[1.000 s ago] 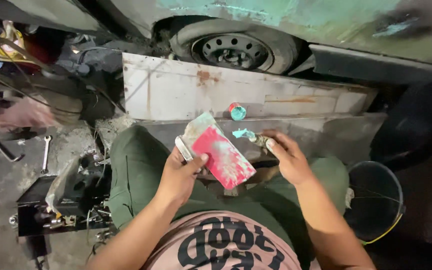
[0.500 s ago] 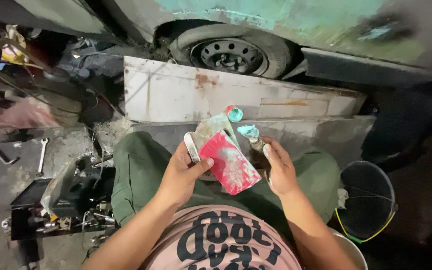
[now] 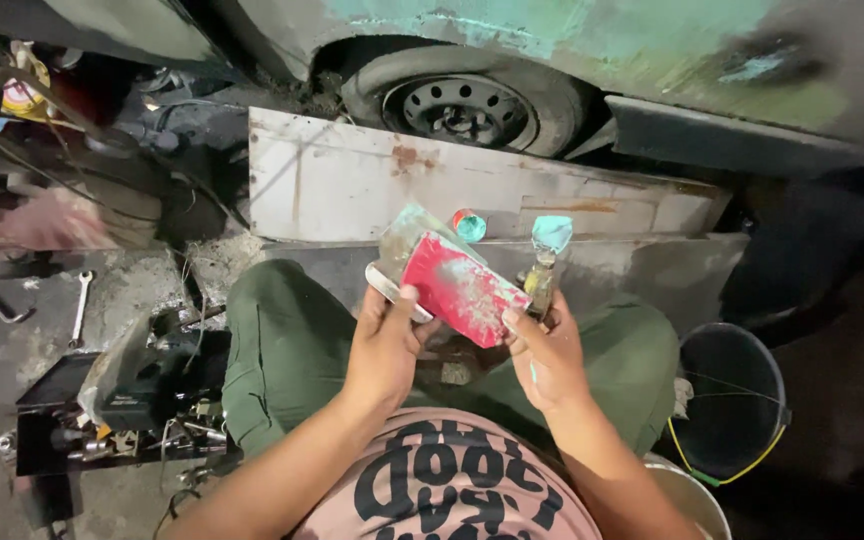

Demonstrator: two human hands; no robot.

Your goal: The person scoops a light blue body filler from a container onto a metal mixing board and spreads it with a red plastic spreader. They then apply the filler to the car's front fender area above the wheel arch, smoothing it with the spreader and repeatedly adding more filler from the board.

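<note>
A person sits low beside a car, knees apart in green trousers, and holds a flat rectangular board smeared with red and grey-green filler in front of the chest. The left hand grasps the board's lower left edge, thumb on top and fingers curled underneath, together with a thin pale metal blade that pokes out from under the board at that corner. The right hand touches the board's lower right corner with its forefinger and thumb; its other fingers close around a narrow putty knife with a turquoise-smeared tip, which stands upright just beside the board's right edge. The board tilts, its red end lower and towards the right hand.

A small round turquoise lid with a red rim lies just beyond the board, by a rusty white metal panel leaning before the car wheel with a black steel rim. A silver spanner lies on the concrete floor at the left, near a black tray of tools. A black bucket with a yellow wire handle stands at the right.
</note>
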